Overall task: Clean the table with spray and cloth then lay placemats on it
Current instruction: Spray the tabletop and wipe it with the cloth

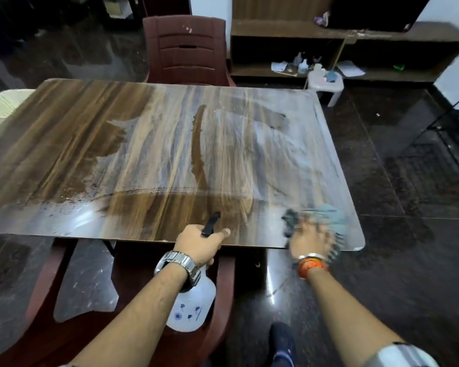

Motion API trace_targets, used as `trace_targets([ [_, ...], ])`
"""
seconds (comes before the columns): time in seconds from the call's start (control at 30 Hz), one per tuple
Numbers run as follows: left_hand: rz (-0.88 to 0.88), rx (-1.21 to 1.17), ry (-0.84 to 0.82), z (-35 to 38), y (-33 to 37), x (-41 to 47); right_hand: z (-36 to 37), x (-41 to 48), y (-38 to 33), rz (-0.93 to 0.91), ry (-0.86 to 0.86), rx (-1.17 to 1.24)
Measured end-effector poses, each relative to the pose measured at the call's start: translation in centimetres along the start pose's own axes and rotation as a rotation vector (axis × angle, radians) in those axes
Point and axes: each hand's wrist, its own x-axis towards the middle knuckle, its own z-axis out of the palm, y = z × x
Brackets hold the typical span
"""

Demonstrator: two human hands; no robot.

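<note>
Cloth [326,215] under right hand [310,241] (blurred), spray bottle [194,305] hanging from left grip [200,243]

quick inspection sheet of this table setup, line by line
surface: wooden table, wet streaks across most of it, left part looks drier
job's things: spray bottle held below the near edge; cloth on near right corner; placemats not seen
clutter: nothing seen on the table
hands: left hand grips the bottle's trigger head; right hand on the cloth, blurred
cables: nothing seen
surroundings: chair at far side, shelf unit with small items, white stool, basket at left
</note>
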Motion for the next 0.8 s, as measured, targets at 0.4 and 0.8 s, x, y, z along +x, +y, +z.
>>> trace_targets([
  [0.4,0.005,0.060,-0.016,7.0,8.2,2.6,1.0,1.6,-1.9,-0.562,-0.094,0.017],
  [0.8,-0.123,-0.095,0.175,10.8,11.4,4.0,-1.2,6.9,1.0,-0.214,-0.005,0.081],
])
